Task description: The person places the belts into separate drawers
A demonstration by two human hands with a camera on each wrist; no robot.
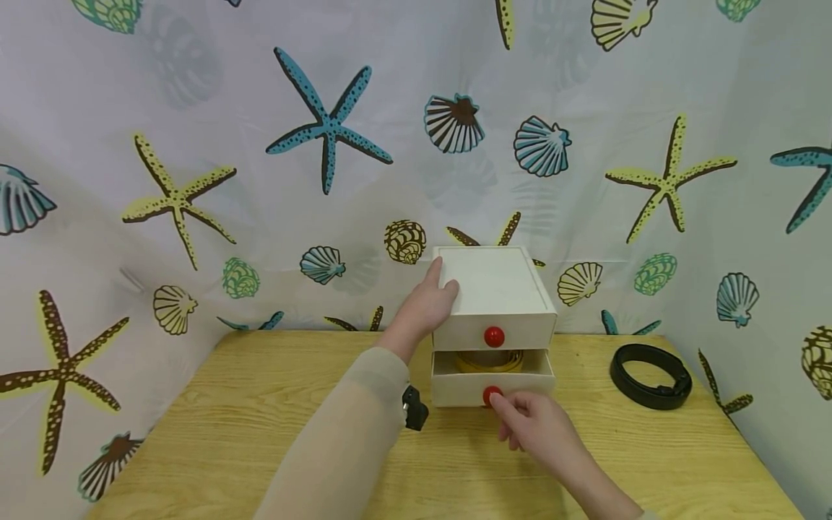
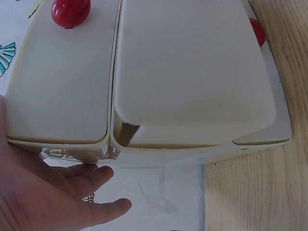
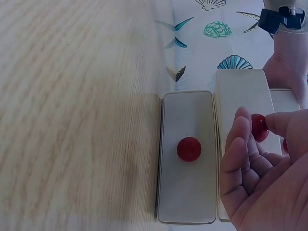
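A small white drawer cabinet [image 1: 494, 278] with red knobs stands at the back of the table. Its middle drawer [image 1: 455, 391] is pulled out, and a coiled yellow-brown belt [image 1: 489, 363] lies inside. My right hand [image 1: 539, 427] pinches that drawer's red knob [image 3: 259, 127] between thumb and index finger. Against the cabinet's left side and top edge rests my left hand [image 1: 425, 305], fingers extended. The left wrist view shows the left hand's fingers [image 2: 91, 182] along the cabinet side. Above and below the pulled-out drawer, the other two drawers are closed; the lower knob [image 3: 189, 149] shows in the right wrist view.
A coiled black belt [image 1: 652, 375] lies on the wooden table [image 1: 260, 419], to the right of the cabinet. Behind the table and along both sides hangs a white cloth [image 1: 403, 188] printed with starfish and shells, close to the cabinet's back.
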